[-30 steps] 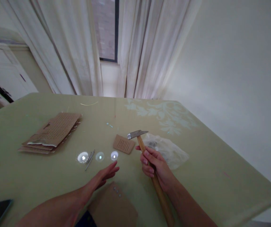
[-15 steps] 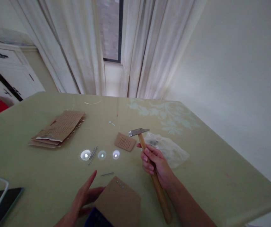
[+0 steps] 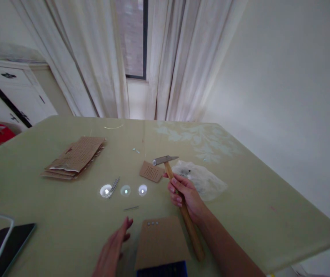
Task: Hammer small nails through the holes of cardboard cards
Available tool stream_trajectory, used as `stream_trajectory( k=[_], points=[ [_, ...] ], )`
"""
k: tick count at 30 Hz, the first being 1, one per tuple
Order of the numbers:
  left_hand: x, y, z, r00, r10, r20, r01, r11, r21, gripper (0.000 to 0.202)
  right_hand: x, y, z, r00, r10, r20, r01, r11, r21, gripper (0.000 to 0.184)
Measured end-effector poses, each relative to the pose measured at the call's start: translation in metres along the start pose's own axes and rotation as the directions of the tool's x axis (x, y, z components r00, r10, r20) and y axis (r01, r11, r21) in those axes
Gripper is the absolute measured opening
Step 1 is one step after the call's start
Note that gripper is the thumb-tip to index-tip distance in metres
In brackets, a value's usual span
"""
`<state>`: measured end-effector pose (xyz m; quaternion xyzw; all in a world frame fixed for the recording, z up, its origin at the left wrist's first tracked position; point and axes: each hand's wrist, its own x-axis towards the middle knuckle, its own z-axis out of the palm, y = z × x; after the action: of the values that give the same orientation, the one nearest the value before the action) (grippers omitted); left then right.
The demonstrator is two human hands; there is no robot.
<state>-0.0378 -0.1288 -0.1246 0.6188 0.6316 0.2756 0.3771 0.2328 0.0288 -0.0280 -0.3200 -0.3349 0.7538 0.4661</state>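
In my right hand point(image 3: 186, 194) is a hammer point(image 3: 189, 227), gripped around the upper part of its wooden handle, with its metal head pointing away from me. My left hand point(image 3: 113, 246) has its fingers stretched out and holds nothing, a small gap left of a brown box-like block point(image 3: 162, 242). Three small round metal heads sit near the block's far left corner, and a dark blue patch shows at its near edge. A single nail point(image 3: 131, 208) lies just beyond the block. Farther off, several nails point(image 3: 114, 187) lie in a small bunch.
Folded brown perforated cardboard point(image 3: 77, 156) lies at the left, and a small perforated piece point(image 3: 151, 172) near the hammer head. Behind my right hand is a crumpled clear plastic bag point(image 3: 202, 181). A dark tablet-like device point(image 3: 15, 242) with a white cable is at front left. Light reflections spot the tabletop.
The brown block has turned so its far edge runs nearly straight across, and it sits farther right. My left hand has come away from its side. The hammer has shifted slightly left.
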Motion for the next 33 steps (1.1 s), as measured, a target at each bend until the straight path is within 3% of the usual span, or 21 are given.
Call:
stream_trajectory(
  k=[3, 6, 11, 15, 17, 19, 22, 24, 27, 33],
  points=[
    [0.032, 0.017, -0.042, 0.968, 0.236, -0.083, -0.221, 0.963, 0.153, 0.053, 0.001, 0.0, 0.0, 1.0, -0.009, -0.003, 0.009, 1.0, 0.0, 0.042],
    [0.065, 0.039, -0.066, 0.959, 0.239, -0.15, -0.182, 0.93, 0.32, 0.03, 0.002, 0.0, 0.0, 1.0, -0.012, -0.003, 0.012, 1.0, 0.004, 0.042],
    [0.093, 0.062, -0.06, 0.976, 0.216, 0.037, -0.207, 0.855, 0.476, 0.024, 0.002, 0.001, 0.001, 1.0, -0.003, 0.012, 0.003, 1.0, 0.008, 0.044],
    [0.101, 0.085, -0.061, 0.978, 0.188, 0.09, -0.206, 0.815, 0.542, 0.024, 0.002, 0.0, 0.001, 1.0, 0.002, 0.022, -0.002, 1.0, 0.018, 0.045],
    [0.105, 0.102, -0.062, 0.98, 0.188, 0.058, -0.195, 0.892, 0.407, 0.022, 0.002, 0.0, 0.001, 1.0, 0.005, 0.025, -0.005, 1.0, 0.022, 0.045],
    [0.106, 0.12, -0.059, 0.973, 0.232, 0.008, -0.231, 0.967, 0.108, 0.024, 0.002, -0.001, 0.001, 1.0, 0.006, 0.028, -0.007, 1.0, 0.024, 0.046],
    [0.101, 0.135, -0.049, 0.949, 0.313, -0.025, -0.306, 0.905, -0.296, 0.026, 0.001, -0.001, 0.001, 1.0, 0.002, 0.025, -0.003, 1.0, 0.021, 0.046],
    [0.095, 0.136, -0.042, 0.942, 0.337, -0.011, -0.304, 0.836, -0.458, 0.021, 0.001, -0.001, 0.001, 1.0, 0.001, 0.019, -0.002, 1.0, 0.018, 0.045],
    [0.089, 0.13, -0.038, 0.937, 0.35, 0.01, -0.292, 0.797, -0.529, 0.019, 0.0, -0.001, 0.001, 1.0, 0.004, 0.015, -0.005, 1.0, 0.014, 0.047],
    [0.089, 0.127, -0.04, 0.916, 0.398, 0.059, -0.341, 0.846, -0.409, 0.013, -0.001, -0.002, 0.002, 1.0, 0.008, 0.013, -0.008, 1.0, 0.01, 0.044]
  ],
)
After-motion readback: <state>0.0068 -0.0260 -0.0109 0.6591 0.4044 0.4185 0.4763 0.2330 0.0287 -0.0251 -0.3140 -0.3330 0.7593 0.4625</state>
